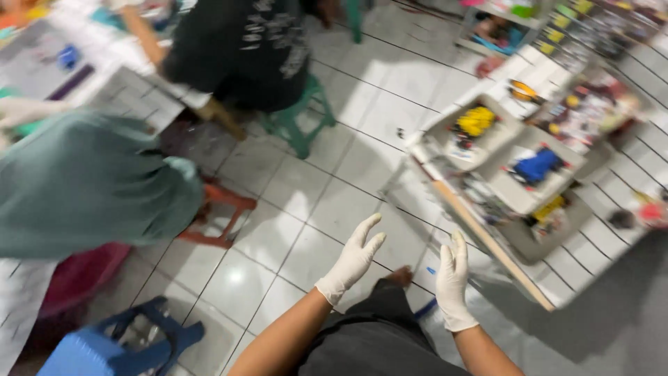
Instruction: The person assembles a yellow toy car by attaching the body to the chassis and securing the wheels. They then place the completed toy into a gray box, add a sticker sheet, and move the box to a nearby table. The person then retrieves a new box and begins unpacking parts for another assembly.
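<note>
Fingers [367, 233] spread, empty | tray [518, 198] right, well apart

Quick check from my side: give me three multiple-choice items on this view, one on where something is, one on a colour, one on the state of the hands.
1. Where are the grey trays?
A. on the tiled table at right
B. on the floor
C. on the blue stool

2. What colour are the gloves?
A. black
B. white
C. yellow

3. The left hand and right hand are:
A. holding a tray
B. clasped together
C. open and empty

Answers: 1 A, the trays sit on the table. 2 B, both gloves are white. 3 C, fingers spread, nothing held.
</note>
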